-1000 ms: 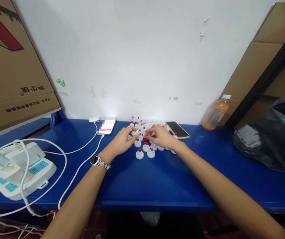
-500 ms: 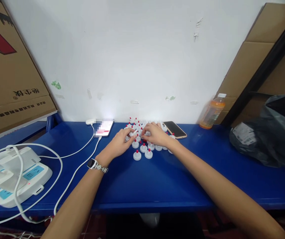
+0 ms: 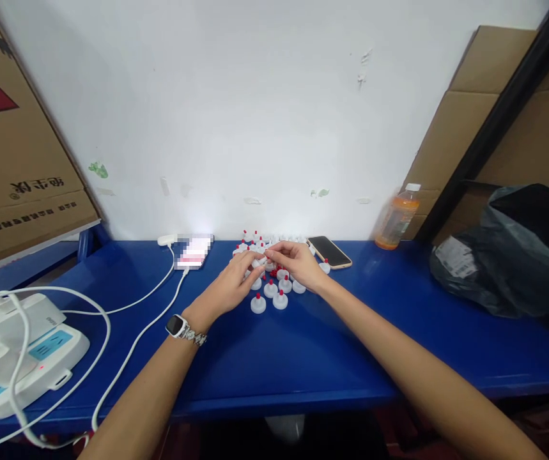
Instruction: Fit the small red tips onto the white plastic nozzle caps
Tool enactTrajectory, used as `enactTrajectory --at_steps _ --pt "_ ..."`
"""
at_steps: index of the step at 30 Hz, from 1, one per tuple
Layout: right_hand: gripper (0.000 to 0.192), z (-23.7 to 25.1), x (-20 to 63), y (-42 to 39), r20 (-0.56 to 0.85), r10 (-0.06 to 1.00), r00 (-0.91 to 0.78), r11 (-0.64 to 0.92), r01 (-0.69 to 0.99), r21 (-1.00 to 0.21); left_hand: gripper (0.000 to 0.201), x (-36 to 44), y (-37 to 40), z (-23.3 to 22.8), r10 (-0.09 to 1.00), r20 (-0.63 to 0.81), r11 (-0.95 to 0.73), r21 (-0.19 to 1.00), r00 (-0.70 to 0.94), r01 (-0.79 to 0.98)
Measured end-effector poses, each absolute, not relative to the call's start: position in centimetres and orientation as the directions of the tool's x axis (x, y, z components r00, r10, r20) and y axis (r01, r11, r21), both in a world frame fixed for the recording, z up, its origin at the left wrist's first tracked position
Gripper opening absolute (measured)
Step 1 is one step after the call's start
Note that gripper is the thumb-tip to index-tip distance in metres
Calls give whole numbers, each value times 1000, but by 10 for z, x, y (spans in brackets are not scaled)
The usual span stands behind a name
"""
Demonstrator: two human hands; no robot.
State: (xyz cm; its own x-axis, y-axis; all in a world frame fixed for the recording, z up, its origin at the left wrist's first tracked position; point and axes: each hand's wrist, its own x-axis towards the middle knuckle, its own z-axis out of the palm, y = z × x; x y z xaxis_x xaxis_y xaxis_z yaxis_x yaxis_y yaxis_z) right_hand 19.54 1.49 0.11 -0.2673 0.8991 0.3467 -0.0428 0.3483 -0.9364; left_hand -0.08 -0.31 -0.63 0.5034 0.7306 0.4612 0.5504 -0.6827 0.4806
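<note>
My left hand (image 3: 236, 280) pinches a white bottle cap (image 3: 257, 262), its nozzle tilted up to the right. The fingertips of my right hand (image 3: 298, 260) are closed together at that nozzle's tip. Whatever small piece they grip is hidden by the fingers. Around and below both hands stand several white nozzle caps (image 3: 257, 304) with red tips on top. A small heap of loose red tips (image 3: 274, 273) lies under my right hand. More white caps (image 3: 278, 239), partly hidden behind my hands, are along the wall.
A dark-screened phone (image 3: 330, 251) lies right of the caps, and a charging phone (image 3: 194, 251) lies to the left. White cables run to a power strip (image 3: 25, 367). An orange drink bottle (image 3: 397, 218) and a black plastic bag (image 3: 518, 255) stand on the blue table (image 3: 303, 358).
My right hand has risen from the pile and come over to the cap in my left hand. The cap is now tilted with its nozzle at my right fingertips. The view has shifted slightly.
</note>
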Motion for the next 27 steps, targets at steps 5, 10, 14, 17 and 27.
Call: enactTrajectory --at_steps 5,10,14,17,27 --pt "41 2 193 8 453 859 -238 492 140 -859 37 8 -14 -2 692 545 -716 435 473 546" --pt "35 8 194 -1 542 753 -373 650 551 -524 37 15 -21 -2 658 555 -739 344 510 579" --pt "31 12 194 -4 530 736 -421 650 660 -378 39 17 -21 -6 658 553 -733 315 511 603" --pt "31 12 194 -5 512 749 -420 644 642 -416 43 17 -20 -7 661 550 -733 324 511 599" --pt "26 32 186 37 432 787 -441 590 331 -737 63 -7 -5 -4 746 547 -635 410 380 655"
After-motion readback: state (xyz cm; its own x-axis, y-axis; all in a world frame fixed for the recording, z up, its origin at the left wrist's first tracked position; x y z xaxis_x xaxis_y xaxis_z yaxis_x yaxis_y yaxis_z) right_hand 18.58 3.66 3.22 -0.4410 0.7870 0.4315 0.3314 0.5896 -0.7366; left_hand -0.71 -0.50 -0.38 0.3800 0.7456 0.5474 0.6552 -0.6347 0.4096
